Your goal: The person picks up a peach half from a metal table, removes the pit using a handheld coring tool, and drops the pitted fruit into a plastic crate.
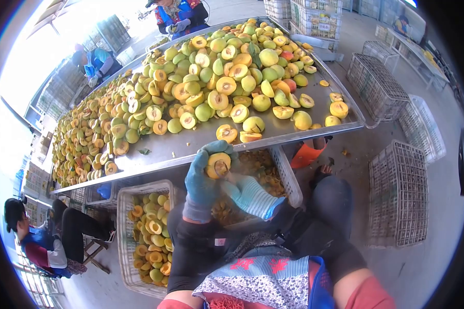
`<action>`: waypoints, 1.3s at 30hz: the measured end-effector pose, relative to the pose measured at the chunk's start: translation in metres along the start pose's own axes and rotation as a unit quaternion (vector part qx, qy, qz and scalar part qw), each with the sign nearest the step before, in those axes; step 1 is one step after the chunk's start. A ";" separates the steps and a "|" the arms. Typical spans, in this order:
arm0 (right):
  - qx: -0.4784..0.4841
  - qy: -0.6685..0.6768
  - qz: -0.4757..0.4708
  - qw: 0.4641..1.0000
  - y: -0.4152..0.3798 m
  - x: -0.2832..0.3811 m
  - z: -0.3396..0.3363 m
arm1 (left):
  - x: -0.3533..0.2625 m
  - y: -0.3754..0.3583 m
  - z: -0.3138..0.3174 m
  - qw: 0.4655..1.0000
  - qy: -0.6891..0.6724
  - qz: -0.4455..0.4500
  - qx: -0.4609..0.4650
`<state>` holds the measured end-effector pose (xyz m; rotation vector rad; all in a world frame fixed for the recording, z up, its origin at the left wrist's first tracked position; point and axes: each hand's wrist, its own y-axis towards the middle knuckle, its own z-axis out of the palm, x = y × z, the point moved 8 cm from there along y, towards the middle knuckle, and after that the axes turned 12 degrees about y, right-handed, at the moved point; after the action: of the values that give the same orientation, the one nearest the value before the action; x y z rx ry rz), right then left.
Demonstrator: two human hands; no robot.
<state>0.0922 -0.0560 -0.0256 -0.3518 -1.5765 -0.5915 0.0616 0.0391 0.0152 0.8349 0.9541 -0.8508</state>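
left hand (203, 175) grips a peach half (217, 165) (right hand (250, 194) digs, fingers closed, tool unclear); a slip could nick the glove.

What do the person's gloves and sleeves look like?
The left hand wears a teal-blue glove with a greyish cuff. The right hand wears a light knitted glove with thin blue-green stripes and a blue cuff edge. Both arms have dark, black sleeves.
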 end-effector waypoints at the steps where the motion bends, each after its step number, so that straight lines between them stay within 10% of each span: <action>1: 0.015 -0.077 -0.013 0.997 0.001 0.001 -0.004 | 0.000 0.000 0.004 0.995 -0.077 -0.053 0.025; 6: 0.059 -0.267 0.008 0.962 0.005 -0.001 -0.005 | 0.009 0.000 -0.014 0.987 -0.030 -0.155 -0.034; 11: 0.037 -0.142 -0.016 0.989 -0.001 -0.010 0.011 | -0.003 -0.002 -0.014 0.969 0.221 -0.009 -0.112; 18: 0.064 0.053 0.103 0.991 -0.002 -0.001 0.025 | -0.006 -0.003 -0.017 0.988 0.094 0.017 -0.125; 20: 0.101 0.237 0.303 0.918 -0.027 0.000 0.036 | -0.003 -0.003 -0.019 0.988 0.082 0.016 -0.130; 26: 0.226 0.545 0.393 0.705 -0.045 0.015 0.065 | -0.004 -0.005 -0.018 0.992 0.055 -0.004 -0.111; 29: 0.126 0.284 0.352 0.883 -0.036 0.014 0.044 | -0.003 -0.001 -0.016 0.995 0.094 -0.019 -0.040; 33: 0.242 0.476 0.387 0.751 -0.042 0.012 0.053 | 0.007 -0.004 -0.010 0.996 -0.066 -0.049 -0.024; 36: 0.160 0.166 0.293 0.928 -0.025 -0.010 0.033 | 0.010 -0.004 -0.020 0.988 -0.116 -0.037 -0.094; 39: 0.156 -0.045 0.155 0.974 -0.023 -0.020 0.033 | 0.013 0.004 -0.071 0.974 -0.207 0.057 -0.074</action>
<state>0.0542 -0.0540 -0.0495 -0.3800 -1.6308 -0.0844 0.0454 0.1001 -0.0197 0.5476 0.5869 -0.8028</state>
